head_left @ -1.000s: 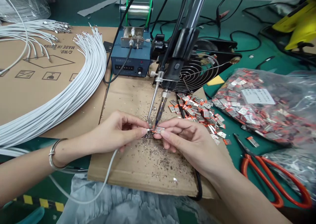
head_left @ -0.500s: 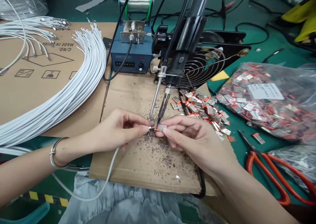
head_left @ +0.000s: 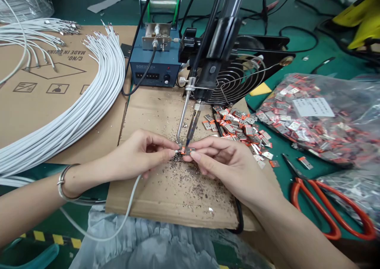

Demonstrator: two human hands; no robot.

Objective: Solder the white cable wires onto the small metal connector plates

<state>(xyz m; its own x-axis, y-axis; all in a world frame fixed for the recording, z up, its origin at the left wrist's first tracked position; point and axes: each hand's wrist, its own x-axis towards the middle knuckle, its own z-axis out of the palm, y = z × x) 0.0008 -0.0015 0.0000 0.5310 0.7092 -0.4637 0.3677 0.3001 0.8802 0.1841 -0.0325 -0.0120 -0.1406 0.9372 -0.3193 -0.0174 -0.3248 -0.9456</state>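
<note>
Head camera: the left hand [head_left: 148, 154] pinches the end of a white cable [head_left: 130, 199] between thumb and forefinger, while the right hand [head_left: 228, 162] pinches a USB plug connector [head_left: 190, 151] between thumb and fingers, the cable end meeting the connector's orange end. Both parts are positioned at the tip of the soldering iron [head_left: 194, 120], beside the outlet of the bent metal feed tube [head_left: 182, 116], above the debris-strewn cardboard sheet [head_left: 142, 122]. Loose USB connectors [head_left: 237, 124] lie in a pile beyond the right hand, and red-handled scissors [head_left: 320, 205] rest on the green work surface [head_left: 286, 142].
</note>
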